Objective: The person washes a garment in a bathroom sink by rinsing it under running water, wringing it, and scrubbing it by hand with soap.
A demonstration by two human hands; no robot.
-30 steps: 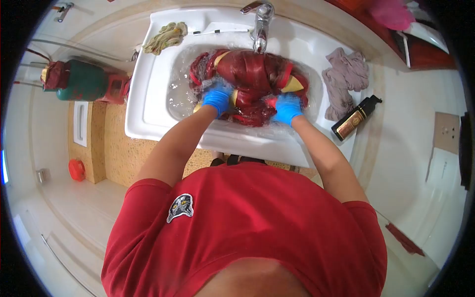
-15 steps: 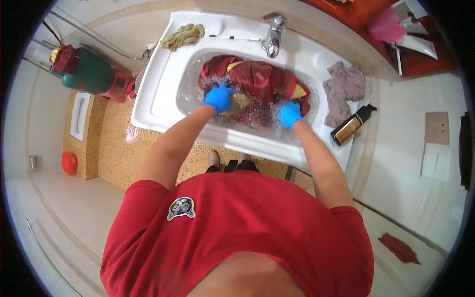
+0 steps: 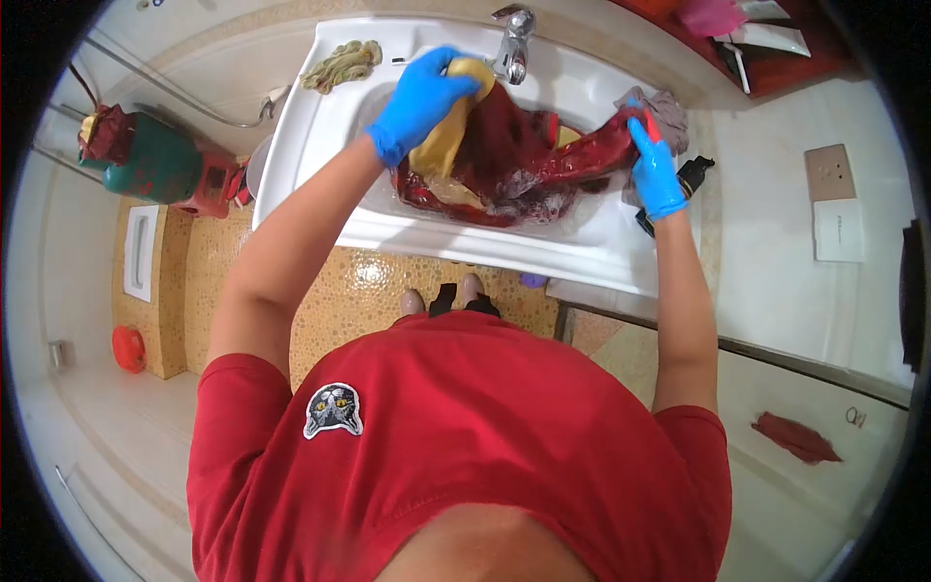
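Note:
A wet dark-red and yellow garment [image 3: 504, 145] is stretched between my two hands, its lower part in the water of the white sink [image 3: 291, 175]. My left hand [image 3: 419, 105], in a blue rubber glove, is closed on a yellow part of it, raised near the faucet [image 3: 517, 48]. At the sink's right side, my right hand [image 3: 657, 170], gloved too, grips a red end of the garment. Behind that hand lie a greyish-purple cloth [image 3: 667, 114] and a black bottle [image 3: 694, 175], both partly covered.
A greenish crumpled cloth [image 3: 341, 66] lies on the sink's back left corner. To the left stands a green gas cylinder [image 3: 155, 160]. A reddish-brown shelf [image 3: 790, 63] with a pink item [image 3: 711, 16] and white tubes is at the upper right.
Both hands have come up out of the water with the garment in them. The left rose toward the faucet; the right moved right and up, pulling the fabric out.

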